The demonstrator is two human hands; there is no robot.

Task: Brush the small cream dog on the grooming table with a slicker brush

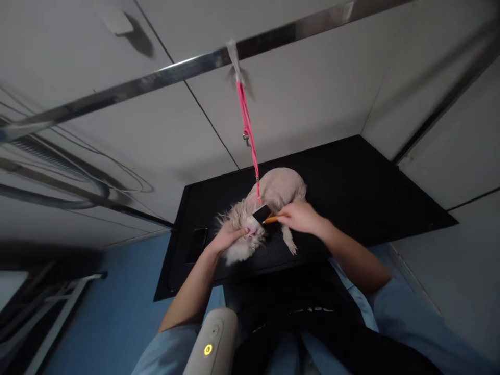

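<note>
A small white dog (281, 187) lies curled on its side on a black grooming table (344, 192), its back and legs clipped short and its head fluffy. My left hand (228, 237) is closed around the dog's head, thumb laid across the fur and the other fingers hidden. In my right hand (299, 216) is a slicker brush (262, 213) with an orange handle and a black head. The brush head rests at the fur beside the dog's ear, where a pinkish patch shows near my left thumb. One paw stretches toward me.
A pink grooming loop (246, 117) runs from an overhead metal bar (289, 32) to the dog's neck. A dark phone-like slab (197, 245) lies at the table's left. A grey hose (58, 198) hangs by the wall. A white device (214, 341) with a yellow light juts up in front.
</note>
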